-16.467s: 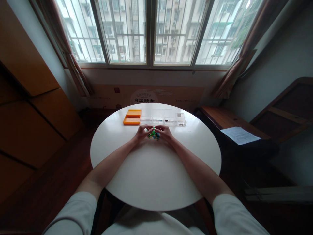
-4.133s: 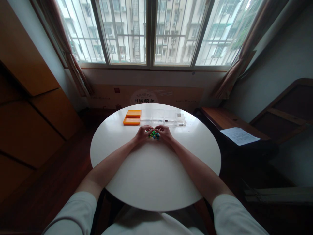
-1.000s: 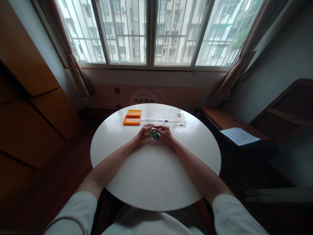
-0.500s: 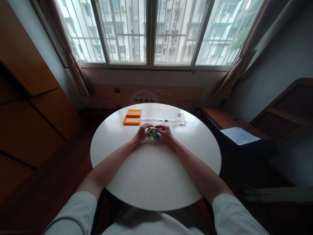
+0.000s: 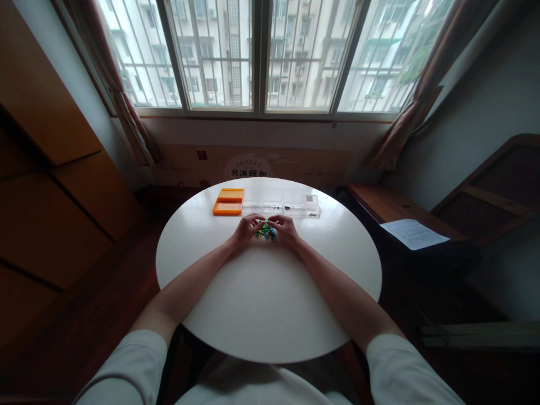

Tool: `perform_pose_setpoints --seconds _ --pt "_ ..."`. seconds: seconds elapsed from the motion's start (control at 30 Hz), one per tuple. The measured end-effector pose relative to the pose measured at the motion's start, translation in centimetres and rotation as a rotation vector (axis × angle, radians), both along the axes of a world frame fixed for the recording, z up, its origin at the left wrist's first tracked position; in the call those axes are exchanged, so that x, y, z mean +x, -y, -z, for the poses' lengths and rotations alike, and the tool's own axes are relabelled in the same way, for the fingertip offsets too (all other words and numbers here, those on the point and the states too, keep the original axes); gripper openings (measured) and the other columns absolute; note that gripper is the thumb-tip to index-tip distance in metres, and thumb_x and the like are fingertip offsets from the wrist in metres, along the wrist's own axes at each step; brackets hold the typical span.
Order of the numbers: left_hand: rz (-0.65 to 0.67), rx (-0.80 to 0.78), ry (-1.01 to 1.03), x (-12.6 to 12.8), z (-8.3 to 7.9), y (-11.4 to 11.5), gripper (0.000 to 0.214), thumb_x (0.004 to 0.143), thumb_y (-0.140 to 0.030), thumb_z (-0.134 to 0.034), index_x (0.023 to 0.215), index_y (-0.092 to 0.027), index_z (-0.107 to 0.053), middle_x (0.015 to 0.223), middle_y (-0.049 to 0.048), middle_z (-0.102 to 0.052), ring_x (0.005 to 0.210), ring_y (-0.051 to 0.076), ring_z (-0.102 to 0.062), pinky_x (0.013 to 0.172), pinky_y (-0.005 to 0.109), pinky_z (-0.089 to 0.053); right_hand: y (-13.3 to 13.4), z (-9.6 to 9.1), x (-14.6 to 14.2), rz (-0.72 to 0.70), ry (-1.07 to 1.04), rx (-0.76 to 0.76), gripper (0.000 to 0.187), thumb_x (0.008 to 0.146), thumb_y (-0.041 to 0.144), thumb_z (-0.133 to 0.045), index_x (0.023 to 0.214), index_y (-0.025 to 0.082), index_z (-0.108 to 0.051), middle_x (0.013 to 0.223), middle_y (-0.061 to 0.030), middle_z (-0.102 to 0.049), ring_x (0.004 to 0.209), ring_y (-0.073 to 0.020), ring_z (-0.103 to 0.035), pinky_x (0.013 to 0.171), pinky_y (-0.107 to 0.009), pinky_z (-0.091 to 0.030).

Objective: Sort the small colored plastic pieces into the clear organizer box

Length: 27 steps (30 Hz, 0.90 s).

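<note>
My left hand and my right hand meet over the middle of the white table. Their fingertips pinch a small green piece from both sides, too small to name more exactly. Just below the fingers lies a little heap of small pieces in green, blue and yellow, partly screened by the hands. Behind the hands stands a clear plastic compartment box, with a few tiny dark bits in it. An orange tray adjoins its left end.
The round white table reaches back close to a long printed carton under the barred window. A wooden bench with a paper sheet stands at the right. Wooden cabinets line the left side.
Both hands stay almost in place over the heap. Only the fingers have shifted slightly around the green piece.
</note>
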State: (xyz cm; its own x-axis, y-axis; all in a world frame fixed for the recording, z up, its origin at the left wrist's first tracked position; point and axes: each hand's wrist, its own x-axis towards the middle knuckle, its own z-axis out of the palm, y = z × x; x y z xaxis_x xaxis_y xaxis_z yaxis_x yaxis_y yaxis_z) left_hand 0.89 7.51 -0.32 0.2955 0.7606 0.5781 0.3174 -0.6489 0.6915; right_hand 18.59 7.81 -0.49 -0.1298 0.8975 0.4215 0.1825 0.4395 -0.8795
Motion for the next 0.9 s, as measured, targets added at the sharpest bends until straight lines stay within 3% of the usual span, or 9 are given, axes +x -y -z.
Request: perform_pose_setpoints --seconds 0.6,0.9 --pt "0.006 0.02 -0.006 0.0 0.24 -0.2 0.027 0.081 -0.038 -0.057 0.088 -0.014 -0.069 0.089 0.0067 -0.066 0.063 0.01 -0.059 0.058 0.022 -0.049 -0.26 0.29 0.2 0.014 -0.018 0.017 0.029 0.063 0.044 -0.07 0.07 0.016 -0.067 0.069 -0.0057 -0.067 0.061 -0.016 -0.059 0.059 -0.028 -0.045" --pt "0.003 0.025 -0.018 0.01 0.12 -0.18 0.028 0.081 -0.04 -0.058 0.086 -0.014 -0.069 0.086 0.006 -0.066 0.063 0.01 -0.059 0.058 0.022 -0.049 -0.29 0.28 0.14 0.017 -0.017 0.0 0.036 0.06 0.05 -0.071 0.068 0.015 -0.066 0.067 -0.0054 -0.065 0.059 -0.0155 -0.057 0.056 -0.028 -0.045"
